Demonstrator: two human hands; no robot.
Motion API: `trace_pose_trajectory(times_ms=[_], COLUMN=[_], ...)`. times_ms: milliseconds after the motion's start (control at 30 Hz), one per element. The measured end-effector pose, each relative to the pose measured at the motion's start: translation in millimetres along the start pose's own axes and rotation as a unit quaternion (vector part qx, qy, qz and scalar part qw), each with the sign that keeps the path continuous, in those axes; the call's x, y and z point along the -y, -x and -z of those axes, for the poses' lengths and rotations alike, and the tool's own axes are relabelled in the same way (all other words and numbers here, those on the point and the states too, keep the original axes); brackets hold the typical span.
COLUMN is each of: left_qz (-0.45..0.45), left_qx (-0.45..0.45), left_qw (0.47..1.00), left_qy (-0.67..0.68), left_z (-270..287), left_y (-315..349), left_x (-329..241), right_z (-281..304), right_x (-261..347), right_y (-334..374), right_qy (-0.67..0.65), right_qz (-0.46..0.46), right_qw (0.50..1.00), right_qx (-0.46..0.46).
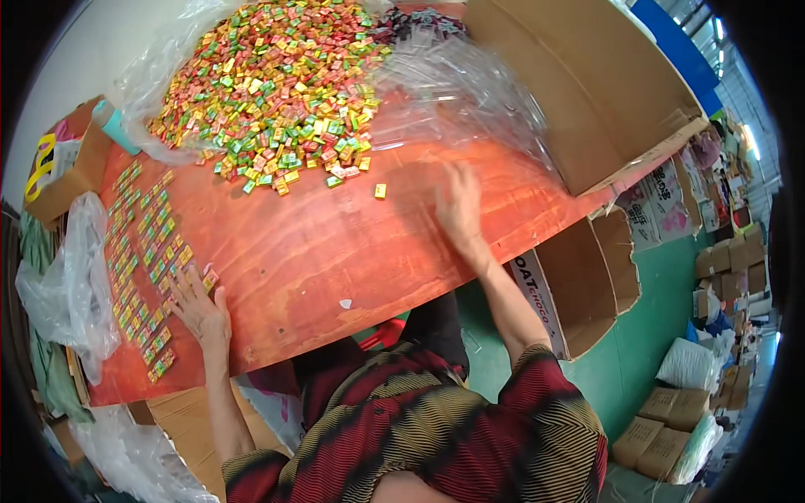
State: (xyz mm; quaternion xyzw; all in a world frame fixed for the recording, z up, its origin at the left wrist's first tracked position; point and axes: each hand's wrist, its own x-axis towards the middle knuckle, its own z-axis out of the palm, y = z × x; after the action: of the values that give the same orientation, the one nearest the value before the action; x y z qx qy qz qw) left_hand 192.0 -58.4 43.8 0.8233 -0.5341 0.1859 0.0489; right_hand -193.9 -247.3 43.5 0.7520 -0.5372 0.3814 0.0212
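Your left hand (201, 314) lies palm down with fingers spread at the near inner side of the slanting rows of small, rectangular, red, yellow and green wrapped blocks (155, 243), at the left of the red-orange wooden table (310, 243). Those rows are loose, with nothing visible to hold them in line, so a sideways brush of your fingertips or a drag of your wrist could skew several at once. The lower ones sit near the table's front edge, where a careless push toward you might tip some off. Your right hand (459, 205) is blurred over the bare wood, and I cannot tell whether its fingers pinch anything; a hurried reach could miss or flick away the single yellow wrapped block (381, 191) lying apart to its left. Beyond that, the big loose heap of mixed-colour wrapped blocks (277, 92) looks steep enough that pulling from its near foot might send more sliding down. The scattered pile of clear, thin plastic pieces (453, 84) lies beside it, and a wide sweep could mix the two. At far left, the crumpled clear plastic bag (71, 285) sits just beside the outer row and could snag or shift it.
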Motion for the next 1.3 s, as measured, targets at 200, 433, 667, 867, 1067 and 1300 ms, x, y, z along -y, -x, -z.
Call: trace_pose_trajectory(times_ms=[200,433,667,867,1067,1300], left_qz=[-0.157,-0.29,-0.348,-0.246,-0.2,-0.177], left_qx=[0.002,0.023,0.041,0.055,0.074,0.074], left_qw=[0.968,0.895,0.875,0.937,0.939,0.937], left_qy=[0.198,0.339,0.334,0.243,0.271,0.29], left_z=[13.3,44.4,40.6,21.5,22.6,25.0], left_y=[-3.9,2.5,13.0,26.1,24.8,27.6], left_x=[-111.3,-209.0,-225.2,-178.5,-169.0,-159.6], right_z=[-3.0,23.1,13.0,-16.5,-69.3,-25.2], right_x=[-44.5,-6.3,29.7,35.8,-22.6,-12.0], right_y=[1.7,27.9,50.9,-5.0,-62.7,-29.5], right_qy=[0.138,-0.063,-0.231,-0.107,0.061,0.014], right_qz=[-0.071,-0.096,0.006,0.157,0.136,0.089], right_qw=[0.985,0.99,0.962,0.972,0.986,0.978], right_qx=[0.069,0.084,0.148,0.138,0.068,0.191])
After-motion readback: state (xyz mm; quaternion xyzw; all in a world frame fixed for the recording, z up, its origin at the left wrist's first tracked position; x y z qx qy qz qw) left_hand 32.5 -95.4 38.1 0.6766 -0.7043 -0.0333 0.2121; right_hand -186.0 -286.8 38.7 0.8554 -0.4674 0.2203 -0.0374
